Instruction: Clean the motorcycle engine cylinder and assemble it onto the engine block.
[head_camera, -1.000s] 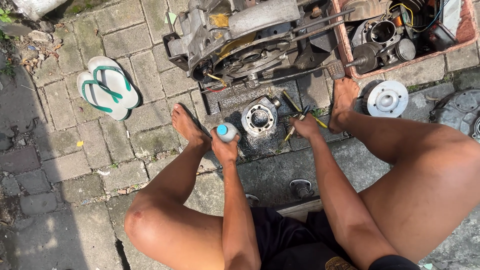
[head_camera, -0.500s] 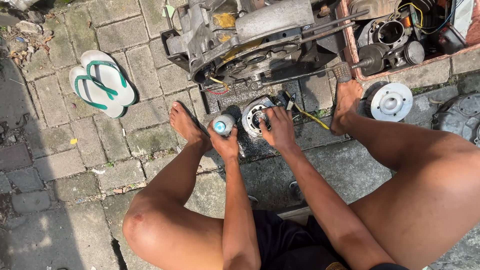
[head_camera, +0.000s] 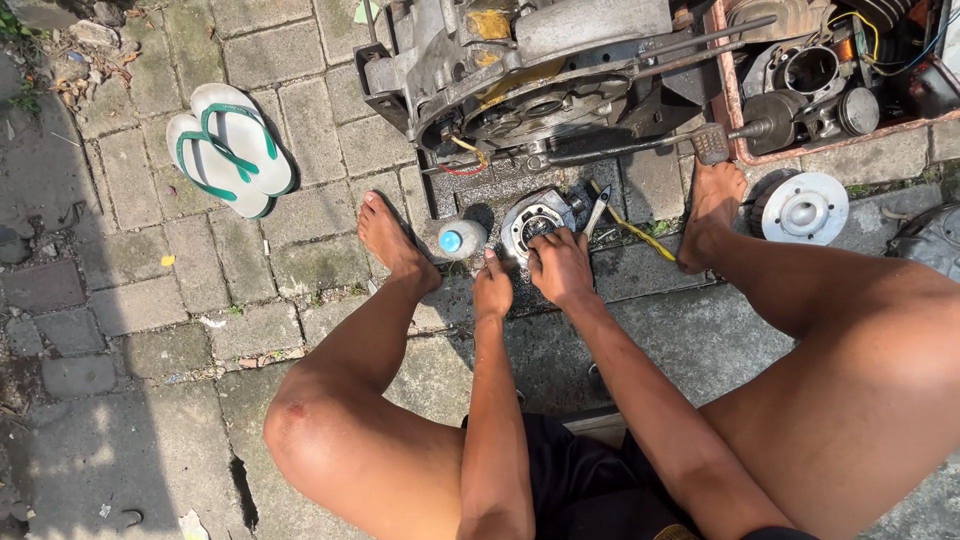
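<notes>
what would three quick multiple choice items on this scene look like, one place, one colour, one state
1. Where does the small bottle stand?
A. on the paving beside the left foot
B. in the red tray
C. on the sandals

2. What colour are the sandals' straps?
A. red
B. green
C. black

3. What is the right hand doing?
A. hanging free
B. holding the bottle
C. resting on the round metal engine part

Key: A, it stands on pavers by the toes; B, green straps on white soles; C, its fingers lie on the part's rim.
</notes>
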